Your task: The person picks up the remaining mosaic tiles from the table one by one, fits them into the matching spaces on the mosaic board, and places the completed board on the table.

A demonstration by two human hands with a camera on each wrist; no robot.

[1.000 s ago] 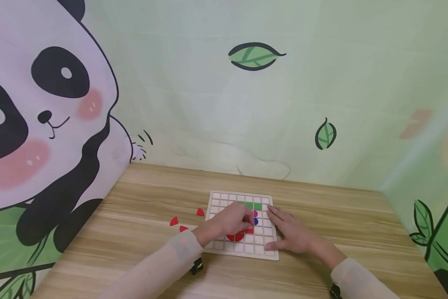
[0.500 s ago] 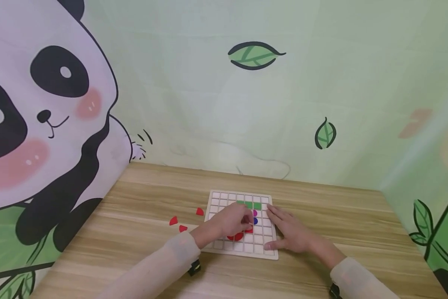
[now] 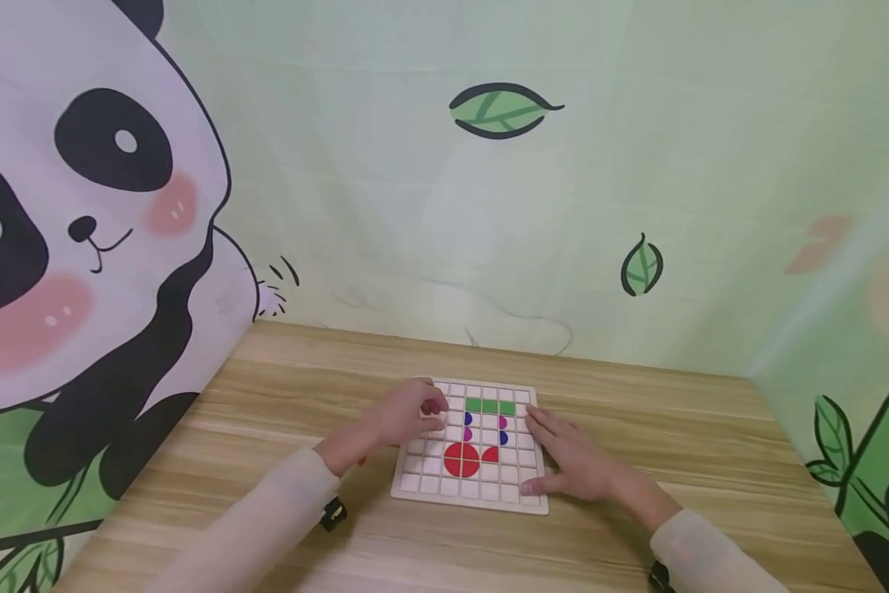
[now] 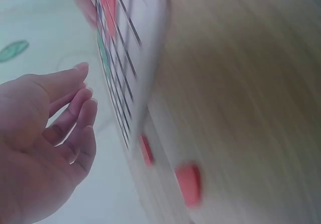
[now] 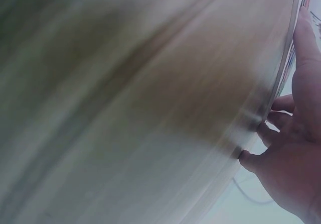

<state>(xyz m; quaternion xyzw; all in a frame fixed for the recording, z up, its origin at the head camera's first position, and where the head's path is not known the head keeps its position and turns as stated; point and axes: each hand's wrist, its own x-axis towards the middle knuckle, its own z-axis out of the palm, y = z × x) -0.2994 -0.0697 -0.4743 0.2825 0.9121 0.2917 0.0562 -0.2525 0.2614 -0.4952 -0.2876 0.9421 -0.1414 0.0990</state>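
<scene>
Presumably light and stiff, red pieces suit edge pinching; left hand loosely curled, empty; right hand spread over the board's rim.

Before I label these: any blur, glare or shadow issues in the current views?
Head: fairly even light; board legible, pale streak across the backdrop at image right. Left wrist: larger red piece and tabletop blurred, left grip sharper. Right wrist: tabletop soft, dark shadow by the fingertips of the right grip.

We rest our bare right hand on a square white gridded board, our bare left hand at its left edge.
</scene>
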